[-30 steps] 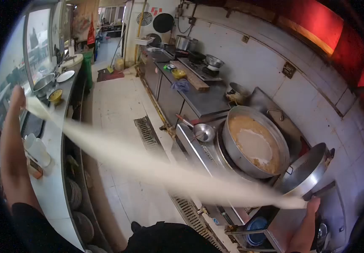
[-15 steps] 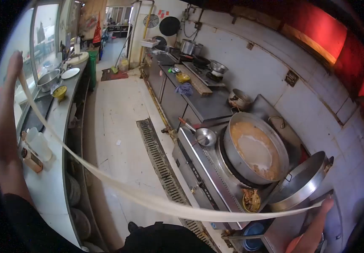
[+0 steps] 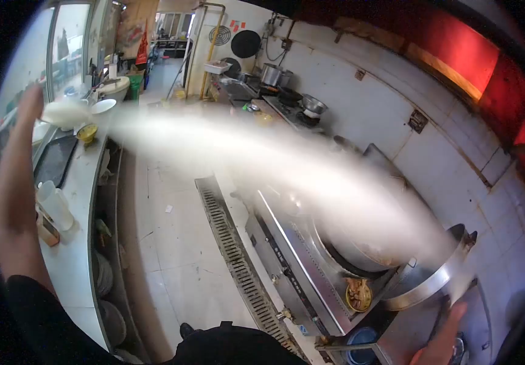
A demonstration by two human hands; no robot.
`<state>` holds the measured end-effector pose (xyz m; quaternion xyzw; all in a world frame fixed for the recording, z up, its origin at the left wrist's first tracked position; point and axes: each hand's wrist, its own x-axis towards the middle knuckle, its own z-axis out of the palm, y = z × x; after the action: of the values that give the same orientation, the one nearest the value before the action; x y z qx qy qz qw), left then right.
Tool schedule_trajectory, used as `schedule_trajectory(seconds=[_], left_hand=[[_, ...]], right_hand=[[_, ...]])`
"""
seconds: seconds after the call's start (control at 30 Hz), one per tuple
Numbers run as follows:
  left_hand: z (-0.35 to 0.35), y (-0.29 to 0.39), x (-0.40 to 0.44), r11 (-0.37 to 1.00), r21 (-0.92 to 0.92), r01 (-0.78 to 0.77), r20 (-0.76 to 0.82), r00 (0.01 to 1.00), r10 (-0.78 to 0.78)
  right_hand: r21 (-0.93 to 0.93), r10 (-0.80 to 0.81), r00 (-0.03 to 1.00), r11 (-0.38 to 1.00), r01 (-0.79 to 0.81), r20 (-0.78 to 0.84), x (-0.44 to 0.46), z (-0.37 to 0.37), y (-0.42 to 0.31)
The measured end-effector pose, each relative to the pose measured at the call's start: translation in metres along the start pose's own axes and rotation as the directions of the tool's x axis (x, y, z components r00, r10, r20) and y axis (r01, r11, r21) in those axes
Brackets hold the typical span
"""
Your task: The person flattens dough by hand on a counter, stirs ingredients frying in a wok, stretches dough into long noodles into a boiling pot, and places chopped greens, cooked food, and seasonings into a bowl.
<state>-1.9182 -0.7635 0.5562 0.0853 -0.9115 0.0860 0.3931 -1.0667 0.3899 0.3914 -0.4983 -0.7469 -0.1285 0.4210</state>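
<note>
A long pale strip of dough (image 3: 262, 152), smeared by motion, stretches between my two hands across the view. My left hand (image 3: 31, 104), raised at the far left near the window, is closed on one end. At the lower right my right hand (image 3: 455, 315) is closed on the other end. The dough arches up in the middle and hides most of the large pot (image 3: 366, 252) on the stove. Beside that pot stands a wide metal pan (image 3: 423, 291), close to my right hand.
The left counter (image 3: 80, 267) holds a plastic jug (image 3: 55, 205), a black tray (image 3: 55, 159), a yellow bowl (image 3: 87, 133) and a white plate (image 3: 103, 106). A small bowl of food (image 3: 358, 295) sits on the stove's front corner. A floor drain grate (image 3: 232, 249) runs along the stove.
The dough strip has swung from hanging low across the floor and stove front to arching high over the pot. My left hand has lowered slightly; my right hand has shifted a little left and down.
</note>
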Motion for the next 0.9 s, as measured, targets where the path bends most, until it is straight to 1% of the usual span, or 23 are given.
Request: schedule_trajectory(seconds=[0.03, 0.07, 0.13, 0.17, 0.2, 0.23, 0.3, 0.33, 0.37, 0.4, 0.43, 0.47, 0.5, 0.53, 0.6, 0.67, 0.7, 0.73, 0.77, 0.8, 0.83, 0.87, 0.9], left_hand=[[0.057, -0.018, -0.008, 0.998, -0.068, 0.012, 0.026, 1.0, -0.01], [0.085, -0.022, -0.02, 0.999, -0.05, -0.01, -0.027, 1.0, 0.008], [0.086, -0.025, -0.016, 0.999, -0.03, -0.032, -0.08, 0.996, 0.03], [0.067, -0.039, 0.011, 0.988, -0.152, -0.029, -0.097, 0.995, 0.014], [0.041, -0.053, 0.042, 0.962, -0.272, -0.023, -0.112, 0.994, -0.007], [0.022, -0.068, 0.069, 0.922, -0.388, -0.02, -0.127, 0.991, -0.032], [0.012, -0.064, 0.07, 0.865, -0.502, -0.025, -0.132, 0.99, -0.049], [0.014, -0.056, 0.047, 0.899, -0.435, -0.055, -0.231, 0.972, -0.052], [0.048, -0.062, 0.038, 0.959, -0.282, 0.024, -0.154, 0.986, -0.07], [0.084, -0.068, 0.03, 0.991, -0.111, 0.079, -0.076, 0.993, -0.087], [0.104, -0.061, 0.008, 0.997, -0.047, 0.059, 0.008, 0.998, -0.058], [0.119, -0.055, -0.006, 0.998, -0.053, 0.034, 0.036, 0.999, -0.032], [0.117, -0.056, -0.001, 0.998, -0.064, 0.016, 0.019, 1.0, -0.015], [0.1, -0.059, 0.015, 0.995, -0.095, 0.003, -0.025, 1.0, -0.005], [0.04, -0.064, 0.057, 0.973, -0.228, -0.022, -0.15, 0.989, -0.013], [-0.008, -0.052, 0.073, 0.946, -0.321, -0.051, -0.277, 0.96, -0.042], [-0.007, -0.048, 0.071, 0.929, -0.366, -0.055, -0.316, 0.946, -0.069], [0.03, -0.04, 0.05, 0.79, -0.613, -0.014, -0.294, 0.932, -0.211], [0.058, -0.036, 0.036, 0.887, -0.461, 0.034, -0.218, 0.964, -0.15], [0.093, -0.034, 0.017, 0.959, -0.276, 0.07, -0.071, 0.993, -0.094], [0.123, -0.034, -0.001, 0.982, -0.177, 0.067, 0.047, 0.997, -0.06], [0.143, -0.039, -0.003, 0.991, -0.123, 0.049, 0.094, 0.995, -0.037], [0.145, -0.045, 0.008, 0.994, -0.1, 0.038, 0.099, 0.995, -0.028]], right_hand=[[-0.084, -0.037, 0.997, 0.996, 0.043, 0.069, -0.02, 0.021, 0.003], [-0.164, -0.07, 0.988, 0.982, 0.093, 0.141, -0.041, 0.047, 0.008], [-0.306, -0.113, 0.95, 0.93, 0.205, 0.292, -0.066, 0.074, 0.008], [-0.239, -0.045, 0.966, 0.965, 0.109, 0.256, -0.043, 0.063, 0.01], [-0.117, 0.07, 0.97, 0.992, -0.044, 0.231, -0.012, 0.039, -0.001], [0.015, 0.185, 0.962, 0.981, -0.192, 0.203, 0.02, 0.017, -0.006], [0.185, 0.345, 0.914, 0.904, -0.384, 0.214, 0.017, -0.007, -0.008], [0.151, 0.326, 0.927, 0.923, -0.354, 0.184, 0.009, -0.001, -0.002], [0.02, 0.192, 0.971, 0.98, -0.196, 0.145, -0.012, 0.014, 0.004], [-0.063, 0.071, 0.989, 0.996, -0.064, 0.127, -0.046, 0.033, 0.003], [-0.147, 0.003, 0.986, 0.989, 0.022, 0.169, -0.078, 0.053, -0.002], [-0.208, -0.021, 0.975, 0.976, 0.068, 0.22, -0.094, 0.063, -0.004], [-0.254, -0.018, 0.969, 0.964, 0.083, 0.247, -0.09, 0.056, -0.014], [-0.292, 0.014, 0.967, 0.954, 0.063, 0.255, -0.065, 0.049, -0.007], [-0.372, 0.074, 0.98, 0.928, -0.001, 0.184, 0.003, 0.013, 0.017], [-0.439, 0.149, 0.984, 0.894, -0.091, 0.1, 0.051, -0.008, 0.044], [-0.342, 0.19, 0.979, 0.927, -0.154, 0.075, 0.043, -0.012, 0.04], [-0.219, 0.19, 0.979, 0.961, -0.17, 0.074, 0.022, -0.005, 0.027], [-0.165, 0.139, 0.986, 0.979, -0.123, 0.09, -0.008, 0.011, 0.019], [-0.166, 0.067, 0.991, 0.985, -0.047, 0.114, -0.04, 0.031, 0.012], [-0.214, 0.004, 0.985, 0.976, 0.034, 0.172, -0.067, 0.048, 0.001], [-0.255, -0.03, 0.974, 0.963, 0.089, 0.226, -0.075, 0.055, -0.006], [-0.274, -0.028, 0.969, 0.957, 0.098, 0.247, -0.067, 0.049, -0.015]])
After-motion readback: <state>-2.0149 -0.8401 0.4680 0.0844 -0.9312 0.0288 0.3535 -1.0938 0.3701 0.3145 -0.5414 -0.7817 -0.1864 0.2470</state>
